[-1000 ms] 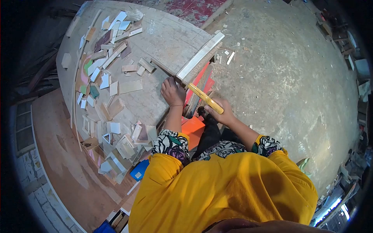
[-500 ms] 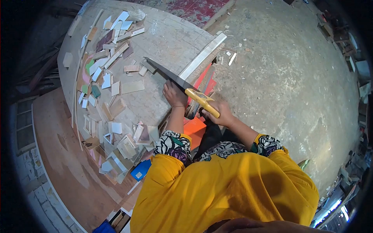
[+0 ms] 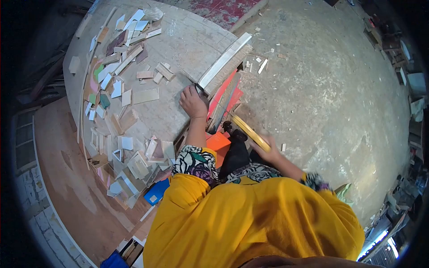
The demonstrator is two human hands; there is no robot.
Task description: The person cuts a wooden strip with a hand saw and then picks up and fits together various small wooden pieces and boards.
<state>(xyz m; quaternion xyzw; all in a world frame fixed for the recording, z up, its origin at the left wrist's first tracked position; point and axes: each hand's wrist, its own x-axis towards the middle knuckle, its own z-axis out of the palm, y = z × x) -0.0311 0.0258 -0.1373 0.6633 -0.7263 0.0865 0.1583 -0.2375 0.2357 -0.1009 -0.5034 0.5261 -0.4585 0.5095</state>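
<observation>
Handsaw (image 3: 251,134): drawn back toward the body since half a second ago, its yellow handle (image 3: 243,127) lower and nearer the lap; the broad side of the blade, visible then across the table, has turned out of sight.

Right hand (image 3: 270,153): fingers closed around the rear of the handle, out over the floor (image 3: 321,89), clear of the table; slightly blurred, as is its cuff.

Left hand (image 3: 195,103): kept at the table edge, back upward, fingers bent and close together, tips by the near end of a pale strip (image 3: 225,61). From where I stand, I cannot fairly tell whether they pinch a piece of wood or only press down there; something small and dark shows beside the fingertips.

Pale strip: one, long and straight, lying along the edge of the table (image 3: 187,44).

Wood offcuts (image 3: 146,95): many, white, tan and brown, strewn over the table to the left of the left hand; some flat, some heaped, a few green among them.

Red sheet (image 3: 222,92): below the table edge, between the two hands.

Orange panel (image 3: 218,144): low down, beside the left forearm and the dark-clad leg.

Blue item (image 3: 156,192): near the left sleeve (image 3: 195,165), below the offcuts.

White sliver (image 3: 262,66): on the floor, beyond the strip, among smaller chips.
</observation>
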